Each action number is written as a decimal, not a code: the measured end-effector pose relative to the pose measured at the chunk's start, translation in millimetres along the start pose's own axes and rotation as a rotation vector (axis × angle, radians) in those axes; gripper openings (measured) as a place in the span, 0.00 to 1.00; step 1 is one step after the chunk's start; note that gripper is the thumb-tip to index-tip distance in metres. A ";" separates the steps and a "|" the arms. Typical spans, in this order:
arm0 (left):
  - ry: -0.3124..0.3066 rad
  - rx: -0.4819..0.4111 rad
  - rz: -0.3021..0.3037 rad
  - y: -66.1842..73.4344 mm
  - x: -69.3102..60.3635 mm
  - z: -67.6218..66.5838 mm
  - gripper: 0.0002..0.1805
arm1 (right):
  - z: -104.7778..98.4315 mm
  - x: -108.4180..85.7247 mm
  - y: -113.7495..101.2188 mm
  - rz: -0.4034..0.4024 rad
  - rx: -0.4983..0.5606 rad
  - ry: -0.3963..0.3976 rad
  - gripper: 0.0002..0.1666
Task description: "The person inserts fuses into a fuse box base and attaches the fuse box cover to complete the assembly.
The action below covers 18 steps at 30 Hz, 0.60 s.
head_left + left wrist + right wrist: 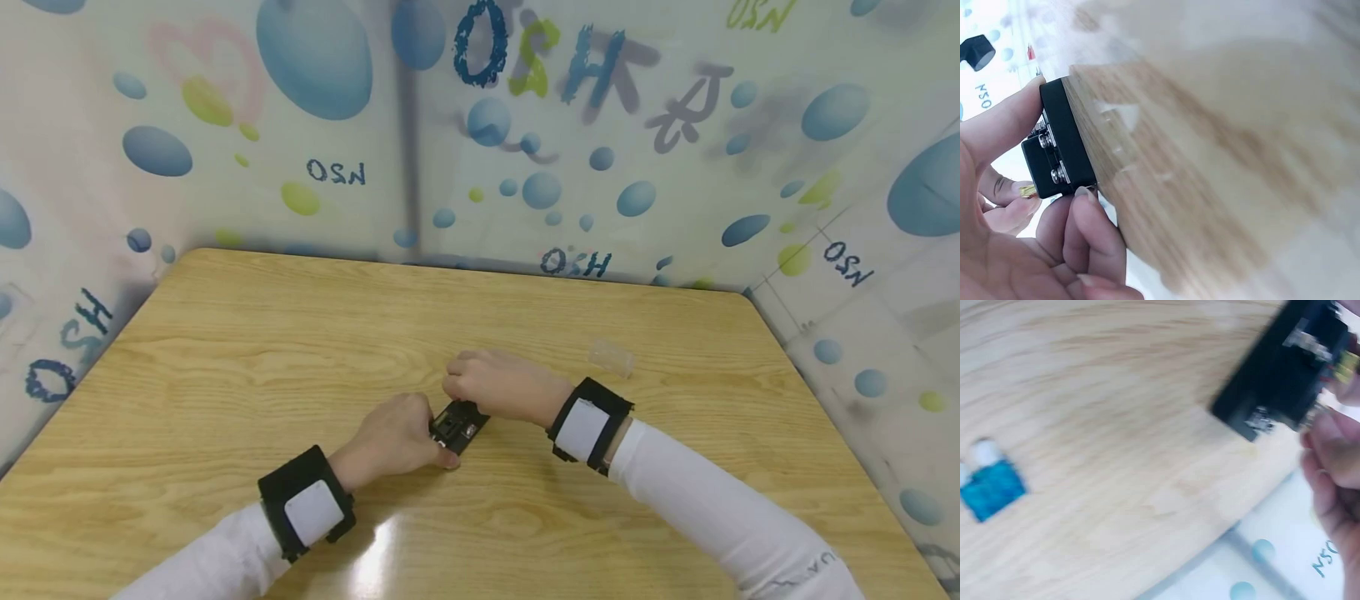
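Note:
A black rectangular block with metal screw terminals [456,425] is held between the two hands over the table. My left hand [395,436] grips it at the near end, thumb on one edge and fingertips on the opposite one, as the left wrist view shows. My right hand [504,385] has its fingers curled at the far end; in the right wrist view its fingertips [1329,434] pinch by a metal part at the block's corner. A small gold-coloured piece [1027,190] sticks out beside the block, close to a finger. The head view hides most of the right fingertips.
A clear plastic piece [611,358] lies on the wooden table [300,333] to the right of the right hand. The right wrist view shows a blurred blue piece with pale ends [992,484] on the tabletop. Patterned walls [480,192] stand around the table.

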<state>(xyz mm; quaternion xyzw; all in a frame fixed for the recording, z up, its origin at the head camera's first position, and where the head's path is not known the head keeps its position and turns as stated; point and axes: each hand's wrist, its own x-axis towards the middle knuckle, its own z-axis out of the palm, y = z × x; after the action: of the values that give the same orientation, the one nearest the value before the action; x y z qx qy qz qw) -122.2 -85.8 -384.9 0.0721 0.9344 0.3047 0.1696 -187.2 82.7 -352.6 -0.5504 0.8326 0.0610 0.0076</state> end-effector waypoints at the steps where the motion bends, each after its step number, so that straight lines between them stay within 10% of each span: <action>1: 0.000 0.000 -0.002 -0.1 -0.2 -0.1 0.24 | 1.4 -1.2 -0.1 -0.005 -0.008 0.012 0.11; 9: -0.002 -0.005 -0.003 0.3 0.1 -0.5 0.24 | 7.3 -7.1 -0.8 -0.035 -0.047 0.080 0.08; 18: -0.015 0.011 -0.020 0.8 0.2 -1.2 0.24 | -2.4 -0.3 -4.6 -0.056 -0.103 -0.014 0.09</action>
<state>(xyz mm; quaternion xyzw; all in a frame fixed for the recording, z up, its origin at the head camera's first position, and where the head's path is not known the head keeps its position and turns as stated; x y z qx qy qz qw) -122.9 -85.8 -383.5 0.0658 0.9355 0.2975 0.1791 -182.8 80.9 -350.6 -0.5728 0.8125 0.1074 -0.0130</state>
